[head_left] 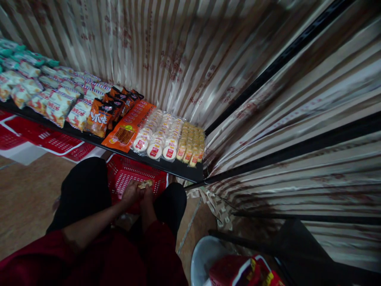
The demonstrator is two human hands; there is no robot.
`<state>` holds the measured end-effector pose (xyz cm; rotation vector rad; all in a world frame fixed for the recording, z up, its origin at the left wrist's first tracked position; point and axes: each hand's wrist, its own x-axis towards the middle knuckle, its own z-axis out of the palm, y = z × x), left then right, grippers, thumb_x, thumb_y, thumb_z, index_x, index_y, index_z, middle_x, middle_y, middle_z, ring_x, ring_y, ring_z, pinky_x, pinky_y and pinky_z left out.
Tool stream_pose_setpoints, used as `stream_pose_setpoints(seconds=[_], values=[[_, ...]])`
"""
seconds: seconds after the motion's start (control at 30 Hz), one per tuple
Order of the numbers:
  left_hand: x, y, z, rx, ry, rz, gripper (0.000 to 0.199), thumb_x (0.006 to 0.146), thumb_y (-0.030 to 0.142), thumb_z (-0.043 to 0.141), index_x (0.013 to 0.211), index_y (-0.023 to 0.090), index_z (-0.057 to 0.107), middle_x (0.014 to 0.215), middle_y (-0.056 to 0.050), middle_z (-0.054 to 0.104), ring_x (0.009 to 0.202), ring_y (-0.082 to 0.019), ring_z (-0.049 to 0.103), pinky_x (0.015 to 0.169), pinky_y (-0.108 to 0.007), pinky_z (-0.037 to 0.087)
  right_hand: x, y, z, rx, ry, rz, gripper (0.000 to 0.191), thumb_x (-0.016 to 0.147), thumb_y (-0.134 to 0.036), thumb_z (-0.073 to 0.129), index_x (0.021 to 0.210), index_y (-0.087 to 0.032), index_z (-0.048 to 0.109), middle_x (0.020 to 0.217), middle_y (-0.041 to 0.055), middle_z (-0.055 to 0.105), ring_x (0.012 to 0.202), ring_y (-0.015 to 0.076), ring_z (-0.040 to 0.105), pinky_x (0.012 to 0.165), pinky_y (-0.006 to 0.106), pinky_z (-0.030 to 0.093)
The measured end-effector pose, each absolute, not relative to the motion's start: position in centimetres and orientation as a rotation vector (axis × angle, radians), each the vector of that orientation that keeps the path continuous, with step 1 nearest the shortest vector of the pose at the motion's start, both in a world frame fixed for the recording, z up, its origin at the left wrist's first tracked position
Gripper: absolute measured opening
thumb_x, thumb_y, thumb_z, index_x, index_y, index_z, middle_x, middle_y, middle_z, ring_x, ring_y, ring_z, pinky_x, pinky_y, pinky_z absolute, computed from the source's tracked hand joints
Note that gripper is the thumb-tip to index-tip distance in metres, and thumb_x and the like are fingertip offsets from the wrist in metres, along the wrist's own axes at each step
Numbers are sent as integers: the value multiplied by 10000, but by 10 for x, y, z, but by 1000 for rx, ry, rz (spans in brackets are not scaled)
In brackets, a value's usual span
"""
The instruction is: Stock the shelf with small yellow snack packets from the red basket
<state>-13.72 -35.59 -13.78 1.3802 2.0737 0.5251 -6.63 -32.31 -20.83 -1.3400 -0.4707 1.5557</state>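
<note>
Over a red basket [120,174], between the knees, my left hand [131,193] and my right hand [147,194] are close together. Both have their fingers closed on a small yellowish wrapped snack [145,184]. Just beyond them runs a black shelf [190,171] bearing rows of packaged food. At its right end lie small yellow snack packs [190,145], with round white wrapped cakes [155,150] beside them. An orange flat bag [123,134] and orange-black bags [98,118] come further left.
White-and-orange bags [59,106] and green bags [29,58] fill the shelf's left part. More red baskets [44,137] stand beneath it. A striped curtain [166,51] hangs behind, crossed by dark poles [268,77]. A pale bin [200,258] with red packaging stands at the lower right.
</note>
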Motion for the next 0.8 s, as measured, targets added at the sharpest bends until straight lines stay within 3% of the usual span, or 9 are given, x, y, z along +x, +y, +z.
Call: stream_pose_setpoints(seconds=[0.17,0.47,0.63,0.8], values=[[-140,-355,-128,1362,2056,541,234,808,141,404,945,130,593,999,-97,589,953,-189,565,873,-281,431,-66,-322,-197,-1446,-298,1566,195,726,-360,599,788,-191,523,467,-89,502,392,75,507,399,165,394],[-147,-354,-130,1324,2063,623,226,799,153,419,958,160,579,961,-70,597,942,-184,564,883,-295,421,-68,-320,-185,-1476,-217,1608,108,753,-222,559,846,-194,512,550,-74,556,449,72,553,422,152,421],[-151,-354,-129,1308,2080,644,221,797,153,421,946,183,581,942,-57,609,954,-186,569,879,-288,423,-71,-323,-176,-1471,-191,1598,232,727,-124,515,937,-217,490,574,-89,554,436,55,545,435,135,416],[-154,-354,-128,1259,2087,631,211,808,172,427,948,163,584,954,-74,611,955,-195,573,874,-282,429,-73,-326,-167,-1461,-171,1582,305,718,-153,551,1008,-231,497,611,-72,580,480,77,578,438,155,445]])
